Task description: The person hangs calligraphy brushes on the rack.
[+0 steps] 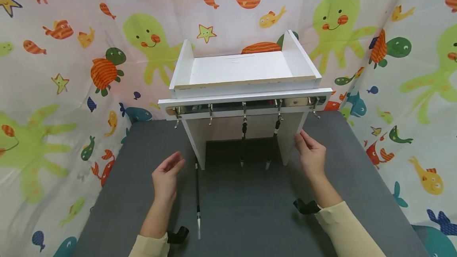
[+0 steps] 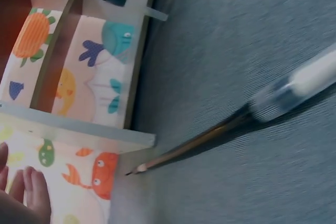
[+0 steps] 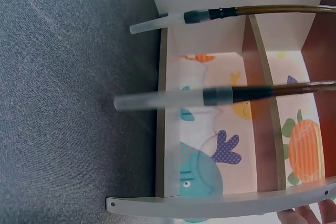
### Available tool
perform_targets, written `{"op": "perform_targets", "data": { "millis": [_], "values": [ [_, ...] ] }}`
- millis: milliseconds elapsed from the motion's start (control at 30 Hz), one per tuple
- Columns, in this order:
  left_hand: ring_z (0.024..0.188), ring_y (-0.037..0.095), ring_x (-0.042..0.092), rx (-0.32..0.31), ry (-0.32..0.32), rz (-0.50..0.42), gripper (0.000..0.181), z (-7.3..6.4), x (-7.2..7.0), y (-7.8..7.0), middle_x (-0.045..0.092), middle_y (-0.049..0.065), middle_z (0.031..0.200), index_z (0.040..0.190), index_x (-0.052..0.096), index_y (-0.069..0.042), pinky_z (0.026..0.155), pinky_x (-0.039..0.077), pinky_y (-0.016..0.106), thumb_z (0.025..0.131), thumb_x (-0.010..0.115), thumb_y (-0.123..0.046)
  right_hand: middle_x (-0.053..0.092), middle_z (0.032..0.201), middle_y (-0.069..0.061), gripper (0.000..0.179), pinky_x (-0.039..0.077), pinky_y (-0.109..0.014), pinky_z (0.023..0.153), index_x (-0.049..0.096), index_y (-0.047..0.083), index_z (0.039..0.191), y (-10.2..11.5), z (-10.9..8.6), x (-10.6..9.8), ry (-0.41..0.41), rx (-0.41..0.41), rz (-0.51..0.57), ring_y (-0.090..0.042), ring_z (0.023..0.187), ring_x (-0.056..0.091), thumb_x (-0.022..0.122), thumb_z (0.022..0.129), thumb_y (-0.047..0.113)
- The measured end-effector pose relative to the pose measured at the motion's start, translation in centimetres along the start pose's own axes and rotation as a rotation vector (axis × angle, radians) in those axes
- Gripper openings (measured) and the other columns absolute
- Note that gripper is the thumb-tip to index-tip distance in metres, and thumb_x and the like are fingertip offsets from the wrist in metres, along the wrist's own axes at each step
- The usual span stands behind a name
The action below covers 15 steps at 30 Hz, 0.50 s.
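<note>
My left hand (image 1: pixel 168 179) hovers beside the left leg of a white shelf rack (image 1: pixel 244 101), its fingers loosely bent and holding nothing. My right hand (image 1: pixel 311 152) has its fingertips at the outer edge of the rack's right side panel (image 1: pixel 293 138); whether they press on it is hard to see. In the right wrist view those fingers (image 3: pixel 310 214) show just beyond the panel. Two capped brushes (image 3: pixel 163 99) hang from the hooks under the rack's front board. Another capped brush (image 1: pixel 198 205) lies on the grey table, right of my left hand.
A grey cloth-like table surface (image 1: pixel 246 217) lies under the rack. Metal hooks (image 1: pixel 210 114) line the front board, several of them. A curtain printed with sea animals (image 1: pixel 221 19) hangs behind and at both sides. Dark wrist straps (image 1: pixel 178 235) sit at both cuffs.
</note>
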State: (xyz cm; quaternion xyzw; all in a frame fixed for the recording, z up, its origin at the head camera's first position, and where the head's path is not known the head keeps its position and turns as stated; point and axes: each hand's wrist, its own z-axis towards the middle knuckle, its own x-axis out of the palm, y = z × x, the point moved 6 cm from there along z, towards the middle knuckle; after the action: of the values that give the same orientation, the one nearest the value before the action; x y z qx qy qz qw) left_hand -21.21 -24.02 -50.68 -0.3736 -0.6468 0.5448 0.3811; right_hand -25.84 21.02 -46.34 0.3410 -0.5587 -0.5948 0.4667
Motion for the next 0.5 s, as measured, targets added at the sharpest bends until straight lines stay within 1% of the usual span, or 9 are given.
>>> {"op": "perform_targets", "data": {
  "millis": [100, 133, 200, 233, 333, 400, 500],
  "values": [
    [0.11, 0.016, 0.063, -0.046, 0.01, 0.068, 0.043, 0.0, 0.0, 1.8, 0.069, 0.002, 0.114, 0.119, 0.066, -0.012, 0.098, 0.046, 0.027, 0.078, 0.079, -0.014, 0.069, 0.112, 0.005, 0.037, 0.053, -0.016, 0.078, 0.063, 0.004, 0.122, 0.2, 0.1, -0.1, 0.0, 0.002, -0.006, 0.002, 0.095, 0.065, 0.068, 0.088, 0.017],
    [0.112, 0.017, 0.062, -0.062, 0.017, 0.094, 0.043, -0.1, 0.0, 2.4, 0.067, 0.004, 0.117, 0.119, 0.066, -0.014, 0.1, 0.044, 0.03, 0.078, 0.079, -0.014, 0.069, 0.113, 0.005, 0.038, 0.053, -0.016, 0.078, 0.063, 0.004, 0.123, 0.2, 0.1, -0.2, 0.004, 0.003, -0.005, 0.002, 0.095, 0.065, 0.068, 0.088, 0.017],
    [0.117, 0.02, 0.058, -0.084, 0.038, 0.135, 0.045, -0.4, 0.1, 3.4, 0.063, 0.009, 0.123, 0.12, 0.064, -0.015, 0.104, 0.041, 0.038, 0.078, 0.078, -0.013, 0.068, 0.114, 0.003, 0.038, 0.052, -0.016, 0.079, 0.062, 0.004, 0.124, 0.3, 0.1, -0.1, 0.014, 0.003, -0.013, 0.002, 0.095, 0.065, 0.067, 0.088, 0.017],
    [0.119, 0.022, 0.056, -0.098, 0.05, 0.156, 0.045, -0.5, 0.2, 3.9, 0.06, 0.011, 0.127, 0.121, 0.063, -0.015, 0.104, 0.04, 0.041, 0.079, 0.077, -0.013, 0.068, 0.115, 0.003, 0.038, 0.052, -0.016, 0.079, 0.062, 0.005, 0.124, 0.3, 0.1, -0.1, 0.017, 0.007, -0.02, 0.002, 0.096, 0.065, 0.067, 0.088, 0.017],
    [0.121, 0.024, 0.053, -0.127, 0.089, 0.214, 0.049, -1.1, 0.4, 5.2, 0.055, 0.015, 0.132, 0.126, 0.06, -0.013, 0.103, 0.04, 0.045, 0.079, 0.076, -0.012, 0.068, 0.117, 0.001, 0.038, 0.051, -0.017, 0.08, 0.062, 0.006, 0.124, 0.2, 0.0, -0.1, 0.028, 0.015, -0.023, 0.002, 0.097, 0.065, 0.067, 0.089, 0.018],
    [0.122, 0.026, 0.051, -0.139, 0.108, 0.248, 0.051, -1.4, 0.5, 6.1, 0.054, 0.013, 0.132, 0.127, 0.059, -0.014, 0.102, 0.041, 0.047, 0.079, 0.076, -0.012, 0.067, 0.119, -0.002, 0.038, 0.051, -0.017, 0.081, 0.062, 0.006, 0.124, 0.1, 0.1, -0.1, 0.029, 0.013, -0.01, 0.001, 0.097, 0.065, 0.067, 0.088, 0.018],
    [0.12, 0.028, 0.051, -0.153, 0.112, 0.295, 0.054, -1.8, 0.6, 7.2, 0.055, 0.013, 0.131, 0.128, 0.058, -0.014, 0.1, 0.041, 0.047, 0.078, 0.076, -0.008, 0.067, 0.119, -0.003, 0.038, 0.052, -0.017, 0.08, 0.062, 0.004, 0.124, -0.2, 0.2, 0.0, 0.03, 0.015, 0.028, 0.0, 0.099, 0.065, 0.067, 0.088, 0.016]
  ]
}}
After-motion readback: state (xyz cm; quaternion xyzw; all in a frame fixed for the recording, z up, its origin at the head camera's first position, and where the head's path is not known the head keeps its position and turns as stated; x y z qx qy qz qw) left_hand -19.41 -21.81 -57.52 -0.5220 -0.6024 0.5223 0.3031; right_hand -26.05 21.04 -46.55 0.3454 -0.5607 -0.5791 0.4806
